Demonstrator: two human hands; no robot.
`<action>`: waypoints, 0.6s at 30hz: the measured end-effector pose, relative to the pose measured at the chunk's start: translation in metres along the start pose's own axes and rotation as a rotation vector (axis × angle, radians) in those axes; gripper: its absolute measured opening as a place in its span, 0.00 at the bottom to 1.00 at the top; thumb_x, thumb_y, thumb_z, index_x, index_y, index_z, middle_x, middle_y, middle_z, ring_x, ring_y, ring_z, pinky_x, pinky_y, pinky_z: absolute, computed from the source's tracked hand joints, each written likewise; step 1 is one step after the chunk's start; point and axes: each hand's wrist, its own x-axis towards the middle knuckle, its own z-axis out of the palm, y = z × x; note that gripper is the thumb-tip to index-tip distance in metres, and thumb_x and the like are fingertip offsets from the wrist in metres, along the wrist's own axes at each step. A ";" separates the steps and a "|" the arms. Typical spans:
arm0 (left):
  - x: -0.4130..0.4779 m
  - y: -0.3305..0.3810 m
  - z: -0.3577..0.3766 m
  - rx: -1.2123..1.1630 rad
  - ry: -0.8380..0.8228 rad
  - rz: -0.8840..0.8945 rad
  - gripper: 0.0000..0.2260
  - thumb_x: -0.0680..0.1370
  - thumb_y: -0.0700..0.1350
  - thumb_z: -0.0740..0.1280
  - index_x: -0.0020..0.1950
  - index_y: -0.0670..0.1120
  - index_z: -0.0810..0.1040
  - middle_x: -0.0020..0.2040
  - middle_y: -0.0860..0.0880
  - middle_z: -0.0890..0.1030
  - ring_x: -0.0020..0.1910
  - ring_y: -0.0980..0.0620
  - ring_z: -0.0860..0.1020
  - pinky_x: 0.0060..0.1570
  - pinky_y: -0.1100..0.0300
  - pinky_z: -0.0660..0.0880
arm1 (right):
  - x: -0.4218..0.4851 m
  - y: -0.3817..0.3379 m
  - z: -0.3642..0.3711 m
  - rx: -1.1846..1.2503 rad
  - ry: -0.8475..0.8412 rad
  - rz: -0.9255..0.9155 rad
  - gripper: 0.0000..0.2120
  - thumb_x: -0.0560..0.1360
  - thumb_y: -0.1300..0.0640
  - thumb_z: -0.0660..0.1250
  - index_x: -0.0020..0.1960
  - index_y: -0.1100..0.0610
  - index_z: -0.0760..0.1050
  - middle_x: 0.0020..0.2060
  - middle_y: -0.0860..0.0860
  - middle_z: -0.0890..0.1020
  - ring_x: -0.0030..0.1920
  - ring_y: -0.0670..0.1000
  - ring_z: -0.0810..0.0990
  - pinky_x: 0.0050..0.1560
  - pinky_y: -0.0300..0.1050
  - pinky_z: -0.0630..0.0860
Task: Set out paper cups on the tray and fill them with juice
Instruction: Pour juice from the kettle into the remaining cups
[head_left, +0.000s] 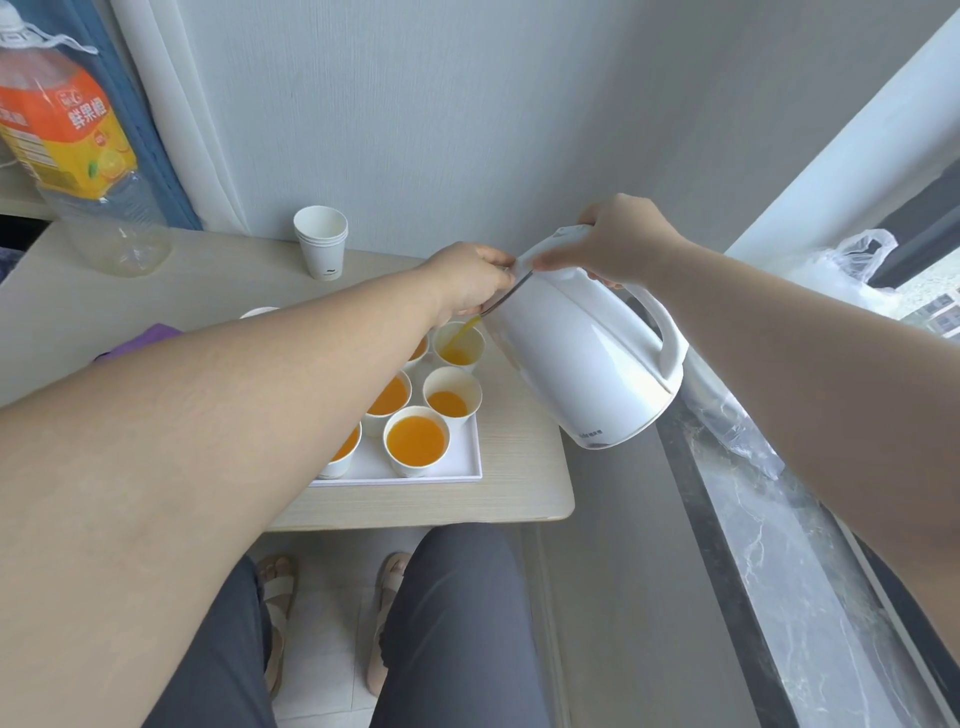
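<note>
Six cups, one tray, one kettle.

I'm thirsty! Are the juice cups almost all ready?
Almost. Six cups stand on the tray, and five already show orange juice, two partly hidden behind an arm. Now the right hand and left hand tip the white kettle, pouring juice into the far right cup. Only that cup needs finishing.

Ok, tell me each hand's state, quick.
Left hand: pinches the kettle at its lid's front edge.
Right hand: grips the kettle by its handle.
</note>
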 end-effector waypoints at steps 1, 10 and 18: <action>0.000 0.000 0.000 -0.002 -0.001 -0.002 0.14 0.79 0.38 0.64 0.64 0.45 0.76 0.52 0.48 0.78 0.51 0.53 0.76 0.45 0.68 0.72 | 0.000 0.000 0.000 0.004 -0.001 0.001 0.20 0.65 0.46 0.74 0.30 0.54 0.65 0.23 0.45 0.71 0.25 0.49 0.68 0.27 0.39 0.64; -0.003 0.006 0.001 -0.018 -0.013 0.004 0.15 0.79 0.36 0.61 0.65 0.46 0.75 0.52 0.48 0.77 0.51 0.52 0.75 0.41 0.70 0.71 | 0.001 0.000 -0.004 -0.024 0.007 -0.005 0.21 0.64 0.45 0.74 0.30 0.54 0.64 0.24 0.48 0.71 0.26 0.50 0.68 0.29 0.40 0.66; 0.002 0.007 0.001 -0.027 -0.009 0.009 0.15 0.78 0.37 0.65 0.64 0.47 0.76 0.51 0.49 0.78 0.51 0.53 0.76 0.46 0.67 0.73 | 0.001 -0.002 -0.008 -0.057 0.007 -0.002 0.21 0.64 0.44 0.74 0.30 0.54 0.65 0.24 0.49 0.71 0.25 0.50 0.69 0.28 0.40 0.66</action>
